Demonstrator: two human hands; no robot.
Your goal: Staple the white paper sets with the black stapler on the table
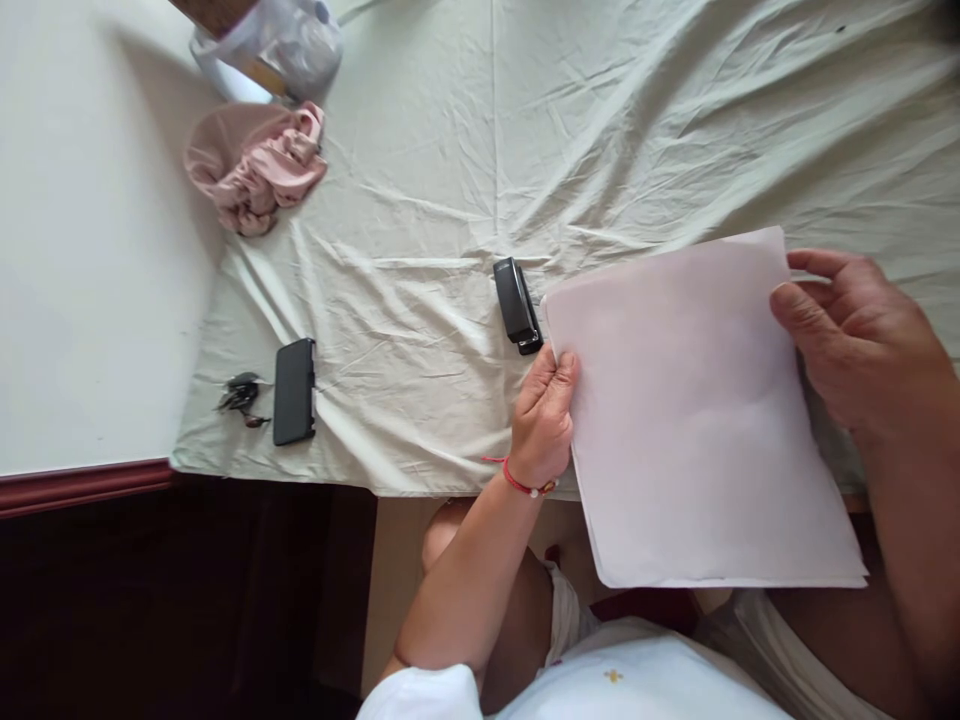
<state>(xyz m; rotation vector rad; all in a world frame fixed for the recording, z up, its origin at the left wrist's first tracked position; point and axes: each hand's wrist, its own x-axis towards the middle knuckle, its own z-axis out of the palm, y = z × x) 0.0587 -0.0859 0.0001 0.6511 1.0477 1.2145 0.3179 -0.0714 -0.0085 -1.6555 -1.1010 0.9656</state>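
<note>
A stack of white paper sheets is held up over the table's front edge, its lower part hanging above my lap. My left hand pinches the stack's left edge, thumb on top and fingers hidden beneath. At the upper right edge, my right hand has its thumb by the paper and its fingers bent behind; whether it grips the sheets is hard to make out. Just beyond my left hand, a black stapler lies on the tablecloth, close to the paper's upper left corner.
A pale green wrinkled cloth covers the table. On the left lie a black phone and a bunch of keys. Farther back are a bundled pink cloth and a container with a plastic bag, near the white wall.
</note>
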